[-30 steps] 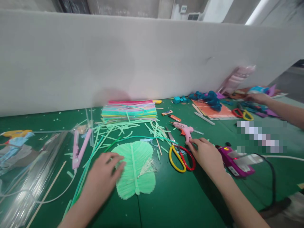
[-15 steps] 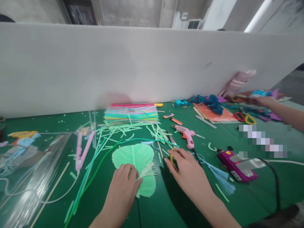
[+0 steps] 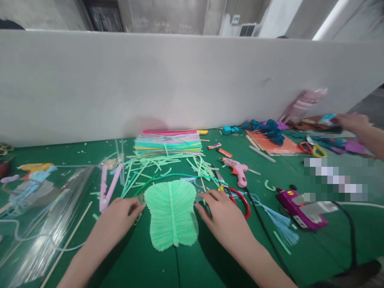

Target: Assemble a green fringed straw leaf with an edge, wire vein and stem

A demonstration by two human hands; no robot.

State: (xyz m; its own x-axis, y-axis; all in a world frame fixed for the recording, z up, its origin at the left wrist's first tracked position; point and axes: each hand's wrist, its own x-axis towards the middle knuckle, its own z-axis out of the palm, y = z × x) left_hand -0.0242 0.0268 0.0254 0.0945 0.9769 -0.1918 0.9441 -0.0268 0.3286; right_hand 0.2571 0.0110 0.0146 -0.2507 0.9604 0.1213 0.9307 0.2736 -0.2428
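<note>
The mint-green leaf (image 3: pixel 161 220) lies flat on the table (image 3: pixel 144 266) between the left hand (image 3: pixel 120 216) and right hand (image 3: pixel 223 214), fuzzy, finely ribbed, wavy-edged, a paler midrib (image 3: pixel 172 208) running down its middle. The right thumb and fingers stand apart; whether the left grips the pale strands (image 3: pixel 141 198) beside it, I cannot tell.

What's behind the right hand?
Scissors: blades, part of the red handle, a bit of yellow. The right hand covers the rest; anything else beneath can't be seen.
</note>
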